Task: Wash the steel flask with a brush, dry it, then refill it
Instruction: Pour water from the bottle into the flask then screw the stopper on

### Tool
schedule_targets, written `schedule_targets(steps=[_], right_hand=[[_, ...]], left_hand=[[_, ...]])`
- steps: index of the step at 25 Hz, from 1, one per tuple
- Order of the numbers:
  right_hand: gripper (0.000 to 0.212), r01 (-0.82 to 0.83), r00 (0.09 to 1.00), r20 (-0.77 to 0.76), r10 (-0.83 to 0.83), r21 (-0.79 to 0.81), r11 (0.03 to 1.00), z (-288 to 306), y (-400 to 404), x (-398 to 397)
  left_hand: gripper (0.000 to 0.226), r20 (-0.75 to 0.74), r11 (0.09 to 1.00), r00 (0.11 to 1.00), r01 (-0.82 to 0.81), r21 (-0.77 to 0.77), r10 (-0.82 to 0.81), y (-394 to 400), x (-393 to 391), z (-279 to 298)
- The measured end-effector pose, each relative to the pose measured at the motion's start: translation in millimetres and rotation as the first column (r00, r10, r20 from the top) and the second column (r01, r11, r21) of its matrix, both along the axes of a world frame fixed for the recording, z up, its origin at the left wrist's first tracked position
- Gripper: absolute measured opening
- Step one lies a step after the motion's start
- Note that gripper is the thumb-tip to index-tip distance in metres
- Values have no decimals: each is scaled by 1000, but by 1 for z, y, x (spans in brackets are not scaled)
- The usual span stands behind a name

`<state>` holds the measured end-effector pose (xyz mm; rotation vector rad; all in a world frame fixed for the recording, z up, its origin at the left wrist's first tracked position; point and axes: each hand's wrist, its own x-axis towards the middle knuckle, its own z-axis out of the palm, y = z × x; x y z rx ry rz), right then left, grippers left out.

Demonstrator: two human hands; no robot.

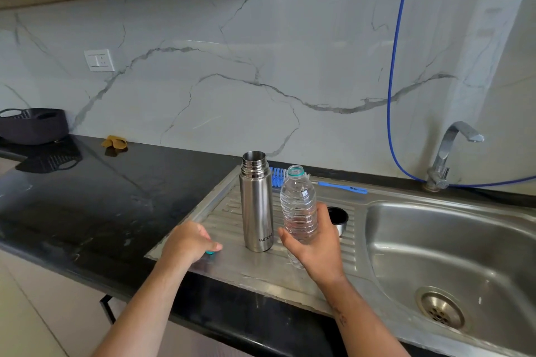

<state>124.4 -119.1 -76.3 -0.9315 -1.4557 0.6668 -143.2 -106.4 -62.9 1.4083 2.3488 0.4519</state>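
Note:
The steel flask (256,203) stands upright and uncapped on the ribbed steel drainboard (223,220). Just right of it, my right hand (314,243) grips a clear plastic water bottle (298,206), open at the top and lifted slightly. My left hand (190,242) rests on the drainboard left of the flask, fingers closed on a small teal bottle cap (210,253). The flask's cup lid (338,219) lies behind my right hand. A blue bottle brush (342,187) lies along the back of the drainboard.
The sink basin (452,255) with its drain is at the right, with a steel tap (446,153) and a blue hose (397,66) behind it. On the black countertop (87,197) sit a dark basket (33,124) and a yellow cloth (114,142).

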Motion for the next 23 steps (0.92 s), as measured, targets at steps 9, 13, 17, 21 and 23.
schedule_targets(steps=[9,13,17,21,23], right_hand=[[48,28,999,19,-28,-16,999,8,-9,-2],[48,41,992,124,-40,-7,999,29,-13,2],[54,27,960,278,-16,-36,999,60,-11,13],[45,62,902,430,-26,-71,996,93,-3,19],[44,101,862,504,-48,-79,992,109,1,23]], left_hand=[[65,475,581,766,-165,797,-433,-6,90,-8],[104,426,677,743,50,734,-517,2,94,-22],[91,448,740,762,59,670,-467,10,89,-27],[78,438,731,785,28,681,-438,13,90,-28],[77,423,717,790,29,696,-443,13,89,-30]])
